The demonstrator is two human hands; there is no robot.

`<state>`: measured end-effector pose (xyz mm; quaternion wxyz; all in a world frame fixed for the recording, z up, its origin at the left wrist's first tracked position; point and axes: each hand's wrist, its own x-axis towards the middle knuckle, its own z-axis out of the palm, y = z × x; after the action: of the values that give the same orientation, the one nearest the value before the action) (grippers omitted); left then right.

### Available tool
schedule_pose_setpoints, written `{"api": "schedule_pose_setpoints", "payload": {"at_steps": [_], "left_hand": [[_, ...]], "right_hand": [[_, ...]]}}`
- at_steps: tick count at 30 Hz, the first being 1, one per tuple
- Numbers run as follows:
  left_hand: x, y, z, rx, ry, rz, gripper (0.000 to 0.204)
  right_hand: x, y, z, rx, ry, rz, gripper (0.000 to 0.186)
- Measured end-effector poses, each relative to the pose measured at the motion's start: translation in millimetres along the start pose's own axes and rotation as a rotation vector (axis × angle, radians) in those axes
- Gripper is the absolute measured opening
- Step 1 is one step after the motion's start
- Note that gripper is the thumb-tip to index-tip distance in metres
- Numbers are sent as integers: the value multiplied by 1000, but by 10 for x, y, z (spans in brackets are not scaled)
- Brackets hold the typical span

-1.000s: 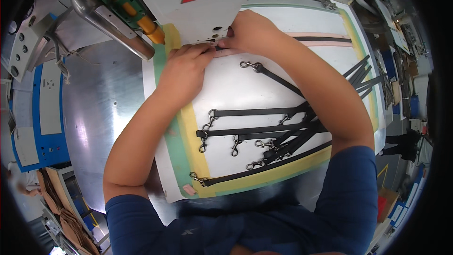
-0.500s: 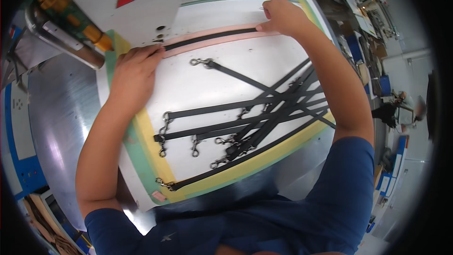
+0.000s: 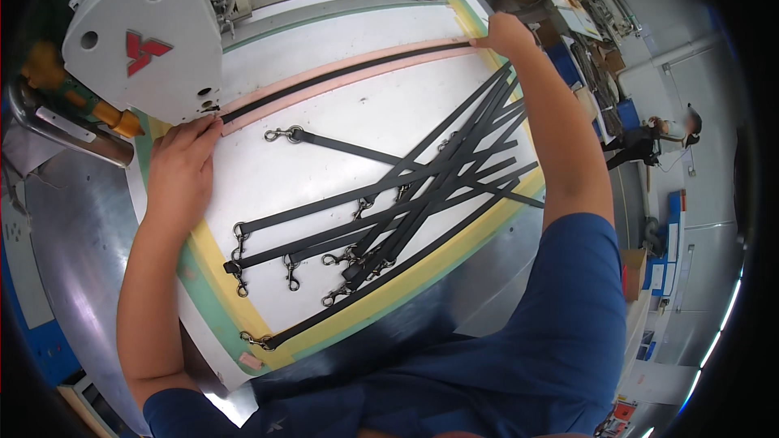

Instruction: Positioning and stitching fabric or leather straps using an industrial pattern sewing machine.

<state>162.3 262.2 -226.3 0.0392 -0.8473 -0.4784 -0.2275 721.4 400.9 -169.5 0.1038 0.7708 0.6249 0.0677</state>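
Observation:
A long black webbing strap (image 3: 349, 73) lies straight along a pink strip (image 3: 284, 104) at the far side of the white work board (image 3: 341, 126). At its left end, beside the machine head, my left hand (image 3: 180, 164) presses down with fingers together; the hook or end there is hidden under them. My right hand (image 3: 507, 34) is closed at the strap's right end, thumb on it. Nearer me, several black straps with metal snap hooks lie crossed in a pile (image 3: 430, 186). One snap hook (image 3: 284, 135) points left below the pink strip.
A white machine head (image 3: 146, 32) stands over the board's far left corner, beside a metal tube (image 3: 73, 130). Yellow and green tape (image 3: 235, 276) edges the board. A single strap (image 3: 349, 300) lies along the near edge. Another person (image 3: 653, 134) stands far off at right.
My right hand has moved rightward along the strap to the board's right edge, so more strap shows between my hands. The whole view has shifted; my left hand stays by the machine head.

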Motion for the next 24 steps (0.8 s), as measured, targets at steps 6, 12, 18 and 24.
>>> {"api": "schedule_pose_setpoints", "payload": {"at_steps": [6,12,18,24], "left_hand": [[-2,-11,10,-14,14,23,34],[-36,-22,14,65,50,54,30],[-101,66,-154,195,-94,-163,37],[-63,200,-50,99,-20,-20,64]], "right_hand": [[-177,114,299,308,148,26,28],[-395,28,762,337,470,-212,29],[-357,-330,135,207,133,-235,23],[-1033,-1904,-265,519,220,-605,25]]}}
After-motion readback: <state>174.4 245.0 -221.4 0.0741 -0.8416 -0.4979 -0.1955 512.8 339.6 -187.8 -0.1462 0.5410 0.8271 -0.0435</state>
